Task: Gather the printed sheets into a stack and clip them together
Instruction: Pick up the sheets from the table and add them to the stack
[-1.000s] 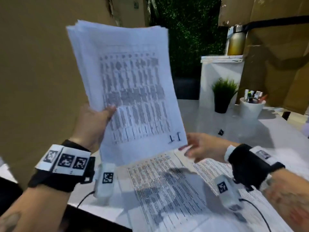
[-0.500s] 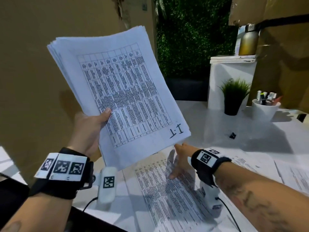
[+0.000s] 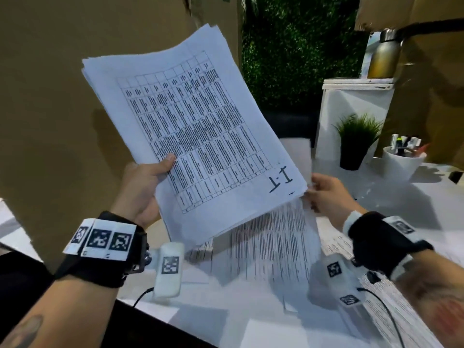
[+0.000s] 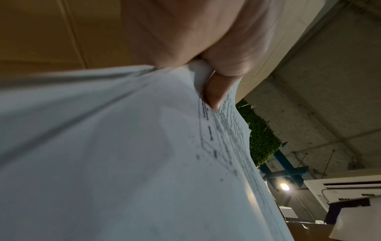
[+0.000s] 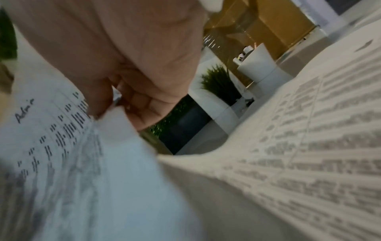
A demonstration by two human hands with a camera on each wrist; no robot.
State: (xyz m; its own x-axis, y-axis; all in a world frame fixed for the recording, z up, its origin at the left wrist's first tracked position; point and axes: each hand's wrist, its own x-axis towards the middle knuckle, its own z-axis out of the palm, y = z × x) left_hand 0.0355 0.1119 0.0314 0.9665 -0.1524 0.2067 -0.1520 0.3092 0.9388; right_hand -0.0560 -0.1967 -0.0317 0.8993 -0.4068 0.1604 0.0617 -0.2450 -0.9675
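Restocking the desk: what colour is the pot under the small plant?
Black; the pot shows best in the head view.

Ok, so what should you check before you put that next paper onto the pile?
1. Left hand grips the pile: ok.
2. Right hand pinches the next sheet by its corner: ok.
3. That sheet is off the table: cannot tell, its lower part is blurred.
4. Pile edges are even: not ok, they fan out at the top left.
5. All papers are gathered: not ok, more papers lie on the table.
6. A clip is within reach: cannot tell.
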